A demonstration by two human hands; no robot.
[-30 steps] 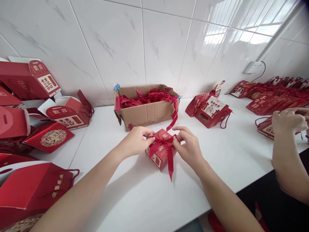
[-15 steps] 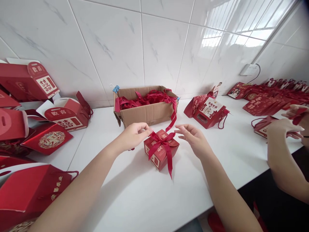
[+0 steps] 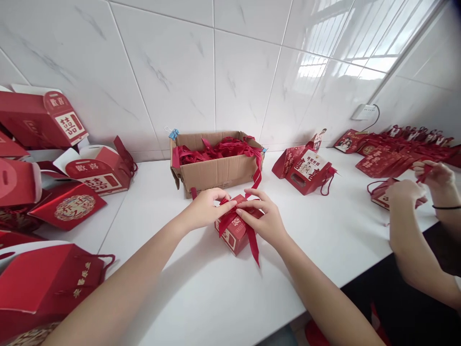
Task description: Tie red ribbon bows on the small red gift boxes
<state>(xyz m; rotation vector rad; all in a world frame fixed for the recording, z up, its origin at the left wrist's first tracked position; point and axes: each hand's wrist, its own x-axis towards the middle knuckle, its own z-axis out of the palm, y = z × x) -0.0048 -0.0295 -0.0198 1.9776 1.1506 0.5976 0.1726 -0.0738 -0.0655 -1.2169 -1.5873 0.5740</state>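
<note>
A small red gift box (image 3: 232, 240) with gold print sits on the white table in front of me. Around it runs a dark red ribbon (image 3: 254, 249), tied in a bow on top, with one tail hanging down the near side. From the left, my left hand (image 3: 206, 207) pinches the bow near its knot. My right hand (image 3: 264, 216) closes on the ribbon from the other side, its fingertips almost meeting the left ones. Both hands cover much of the bow and the lid.
Behind the gift box stands a cardboard box (image 3: 219, 174) full of red ribbon, one strand trailing over its edge. Several red boxes (image 3: 72, 204) crowd the left side. A red handled box (image 3: 311, 173) stands right of the carton. At far right a co-worker's hands (image 3: 406, 194) handle ribbon.
Both hands have come together over the box top and now grip the bow. Half a second ago the right hand was apart from it, fingers loosely spread. The view has shifted slightly.
</note>
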